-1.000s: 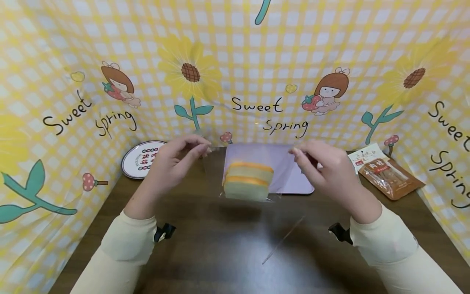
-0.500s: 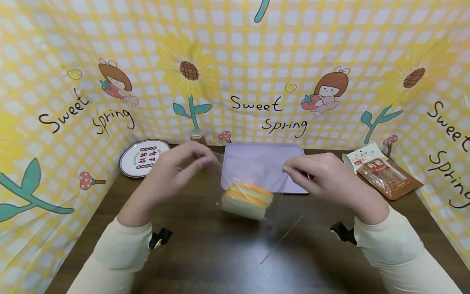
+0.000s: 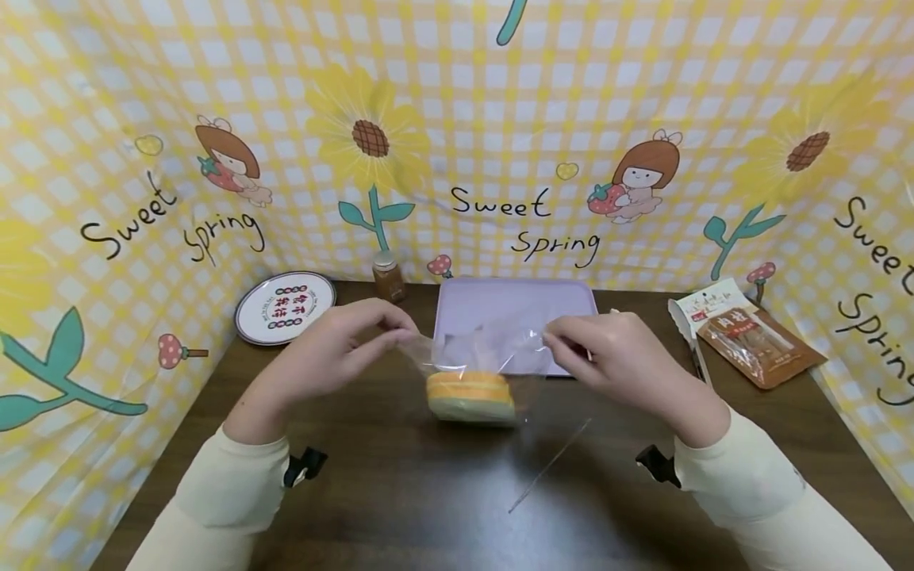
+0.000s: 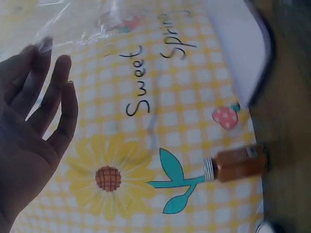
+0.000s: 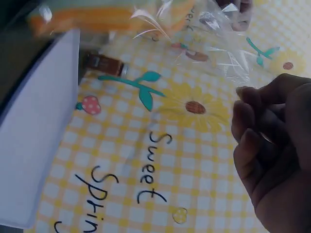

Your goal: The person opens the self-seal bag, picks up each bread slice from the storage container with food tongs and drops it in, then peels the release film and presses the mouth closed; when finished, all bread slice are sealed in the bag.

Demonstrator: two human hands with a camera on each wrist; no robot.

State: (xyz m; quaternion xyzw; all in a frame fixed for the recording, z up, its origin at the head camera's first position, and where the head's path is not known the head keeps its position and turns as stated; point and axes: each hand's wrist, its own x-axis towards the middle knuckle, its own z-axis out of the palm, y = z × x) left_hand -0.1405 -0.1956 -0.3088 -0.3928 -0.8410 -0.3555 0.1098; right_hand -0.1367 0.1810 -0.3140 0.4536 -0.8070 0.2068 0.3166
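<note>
A clear plastic bag [image 3: 464, 353] hangs between the two hands in the head view. Inside it lies what looks like sliced bread [image 3: 471, 399] with orange edges, low over the dark table. The left hand [image 3: 350, 349] pinches the bag's left upper corner between thumb and fingers. At the right upper corner, the right hand [image 3: 607, 357] pinches the film the same way. In the right wrist view the shiny film runs up to the right hand's fingertips [image 5: 248, 92]. Part of the film crosses the top of the left wrist view, above the left hand [image 4: 39, 107].
Behind the bag stands a lilac tray [image 3: 514, 287]. A round white plate [image 3: 286, 309] and a small brown jar [image 3: 387, 277] are at the back left. A brown food packet [image 3: 760, 341] lies at the right. A thin twist tie [image 3: 550, 466] rests on the table [image 3: 400, 507].
Both hands have come down and slightly nearer the body, lowering the bag with the bread. The bag's top has slackened, and the jar and tray are more exposed.
</note>
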